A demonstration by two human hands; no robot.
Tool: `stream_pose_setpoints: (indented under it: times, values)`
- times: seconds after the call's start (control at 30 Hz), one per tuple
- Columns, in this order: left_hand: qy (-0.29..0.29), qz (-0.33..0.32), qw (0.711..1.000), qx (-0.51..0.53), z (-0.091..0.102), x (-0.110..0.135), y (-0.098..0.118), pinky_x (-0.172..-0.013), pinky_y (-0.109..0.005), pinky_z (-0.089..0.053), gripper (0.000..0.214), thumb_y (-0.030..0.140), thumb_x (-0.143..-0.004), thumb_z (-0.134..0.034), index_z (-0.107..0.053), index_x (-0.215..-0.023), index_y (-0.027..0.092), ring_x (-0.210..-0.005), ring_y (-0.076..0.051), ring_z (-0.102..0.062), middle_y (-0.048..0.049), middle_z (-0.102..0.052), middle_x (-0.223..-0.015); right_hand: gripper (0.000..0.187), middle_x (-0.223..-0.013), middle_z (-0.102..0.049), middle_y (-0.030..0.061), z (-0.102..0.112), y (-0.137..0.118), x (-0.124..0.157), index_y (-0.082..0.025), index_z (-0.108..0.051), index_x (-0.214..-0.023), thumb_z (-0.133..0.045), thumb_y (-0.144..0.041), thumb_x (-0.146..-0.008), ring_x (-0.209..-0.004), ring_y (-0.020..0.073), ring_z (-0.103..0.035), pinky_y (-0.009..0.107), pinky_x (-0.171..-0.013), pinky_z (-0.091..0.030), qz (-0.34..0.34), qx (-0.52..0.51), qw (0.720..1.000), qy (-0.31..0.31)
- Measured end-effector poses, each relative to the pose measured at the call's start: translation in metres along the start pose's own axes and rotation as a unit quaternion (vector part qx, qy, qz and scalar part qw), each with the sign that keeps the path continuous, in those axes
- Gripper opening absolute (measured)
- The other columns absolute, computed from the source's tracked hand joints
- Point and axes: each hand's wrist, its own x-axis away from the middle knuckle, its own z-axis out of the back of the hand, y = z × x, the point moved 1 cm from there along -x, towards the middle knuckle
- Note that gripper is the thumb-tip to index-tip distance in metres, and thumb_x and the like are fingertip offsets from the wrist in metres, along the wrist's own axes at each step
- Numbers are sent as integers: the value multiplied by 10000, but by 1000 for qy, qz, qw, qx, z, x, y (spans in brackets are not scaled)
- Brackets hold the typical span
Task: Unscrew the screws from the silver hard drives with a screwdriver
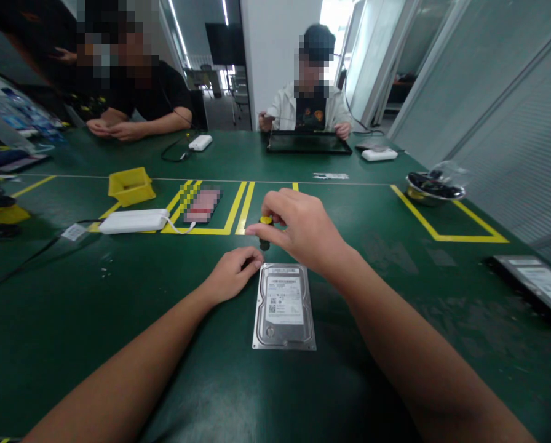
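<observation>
A silver hard drive (285,307) with a white label lies flat on the green table in front of me. My right hand (298,224) is closed around the yellow and black handle of a short screwdriver (265,220), held upright over the drive's far left corner. The screwdriver's tip is not clearly visible, so I cannot tell whether it meets a screw. My left hand (233,274) rests on the table, thumb and fingers curled together at that same corner, gripping the drive's edge.
A yellow bin (130,186), a white power strip (134,221) and a charging phone (203,205) are on the left. At right are a metal bowl (435,187) and another drive-like device (534,283). Two people sit opposite, one holding a dark panel (309,143); another stands behind.
</observation>
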Motion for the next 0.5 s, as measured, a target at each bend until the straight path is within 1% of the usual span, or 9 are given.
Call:
stream_pose_setpoints:
  times: [0.1, 0.27, 0.4, 0.5]
  values:
    - [0, -2, 1000, 1, 0, 0, -1, -730, -293, -402, 161, 280, -942, -496, -590, -857, 181, -791, -177, -571, -4, -649, -850, 236, -820, -556, 15, 1, -1, 0, -146, -602, -852, -639, -373, -908, -744, 133, -463, 261, -671, -299, 8, -5, 1000, 4]
    - [0, 1, 1000, -6, 0, 1, -1, -720, -290, -392, 168, 290, -937, -502, -582, -840, 178, -773, -175, -564, 1, -635, -821, 146, -926, -637, 58, 4, -2, 0, -130, -668, -945, -581, -245, -922, -838, 154, -550, 264, -753, -382, 25, -53, 998, -9]
    - [0, 1, 1000, -14, -1, 1, -2, -722, -295, -393, 179, 304, -940, -499, -585, -845, 179, -780, -180, -565, 0, -632, -820, 205, -1009, -689, 79, 6, -3, 0, -108, -682, -1027, -524, -124, -898, -915, 162, -603, 262, -806, -425, 41, -84, 995, -21]
    - [0, 1, 1000, -13, -1, 1, -3, -733, -300, -401, 181, 313, -943, -496, -596, -873, 180, -806, -188, -577, -6, -643, -846, 261, -1048, -693, 83, 6, -5, 0, -105, -679, -1034, -494, -52, -858, -981, 168, -610, 275, -876, -432, 49, -100, 993, -27]
